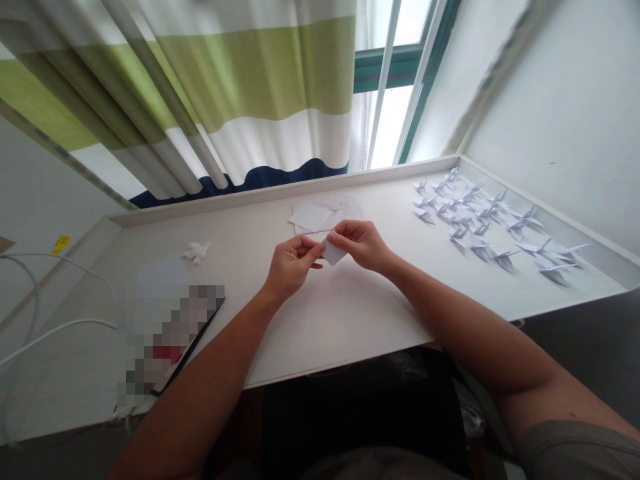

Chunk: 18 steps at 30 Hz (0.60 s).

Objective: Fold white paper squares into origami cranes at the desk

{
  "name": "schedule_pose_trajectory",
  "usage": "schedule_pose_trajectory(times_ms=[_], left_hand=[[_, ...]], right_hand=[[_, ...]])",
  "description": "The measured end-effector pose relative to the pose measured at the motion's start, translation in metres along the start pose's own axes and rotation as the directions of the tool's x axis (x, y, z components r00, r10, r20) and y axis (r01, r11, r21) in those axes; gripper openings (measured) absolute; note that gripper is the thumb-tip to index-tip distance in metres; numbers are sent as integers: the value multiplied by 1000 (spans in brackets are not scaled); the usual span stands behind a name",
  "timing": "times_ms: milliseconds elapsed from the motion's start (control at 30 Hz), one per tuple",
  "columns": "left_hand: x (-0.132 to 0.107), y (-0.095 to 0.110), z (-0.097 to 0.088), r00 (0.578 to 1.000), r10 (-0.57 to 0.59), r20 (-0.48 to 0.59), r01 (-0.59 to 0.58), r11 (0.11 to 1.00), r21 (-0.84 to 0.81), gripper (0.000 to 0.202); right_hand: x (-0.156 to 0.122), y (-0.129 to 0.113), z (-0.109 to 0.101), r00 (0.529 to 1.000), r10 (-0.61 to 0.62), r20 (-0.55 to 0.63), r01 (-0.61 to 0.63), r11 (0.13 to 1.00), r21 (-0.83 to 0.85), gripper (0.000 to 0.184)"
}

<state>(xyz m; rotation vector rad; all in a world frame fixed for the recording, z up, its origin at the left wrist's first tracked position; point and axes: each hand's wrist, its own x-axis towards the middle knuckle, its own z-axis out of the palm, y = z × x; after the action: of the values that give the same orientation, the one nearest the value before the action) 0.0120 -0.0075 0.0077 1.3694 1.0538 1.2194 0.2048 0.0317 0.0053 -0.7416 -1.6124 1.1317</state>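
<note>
My left hand [293, 267] and my right hand [360, 243] are close together above the middle of a white table [320, 327]. Both pinch a small piece of white paper [334, 253] at its edges, and most of the paper is hidden by my fingers. Just beyond my hands lie loose white paper squares [310, 217] on a larger printed sheet [340, 207]. Several white origami cranes [465, 217] stand in a cluster to the right of my right hand.
A crumpled white paper scrap [197, 252] lies left of my hands, beside a pixelated flat object with a dark edge [170, 340]. White cables [50, 327] run at the left. A raised table rim [280, 190] lines the far side, below a striped curtain [175, 87] and a window [395, 80].
</note>
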Motion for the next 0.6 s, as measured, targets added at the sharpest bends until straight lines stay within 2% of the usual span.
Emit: schedule_pose_trajectory(times_ms=[133,300,600], left_hand=[[-2,3,0,999,-19,28,19,1000,-24,45],[-4,3,5,993,-4,116,18,993,-114,43],[-4,-9,10,993,116,13,-115,993,-19,35]], right_hand=[[1,-1,1,999,44,18,-46,996,78,45],[5,-2,-1,993,81,-82,-63,978,197,51],[6,1,3,981,101,-163,-61,971,233,53]])
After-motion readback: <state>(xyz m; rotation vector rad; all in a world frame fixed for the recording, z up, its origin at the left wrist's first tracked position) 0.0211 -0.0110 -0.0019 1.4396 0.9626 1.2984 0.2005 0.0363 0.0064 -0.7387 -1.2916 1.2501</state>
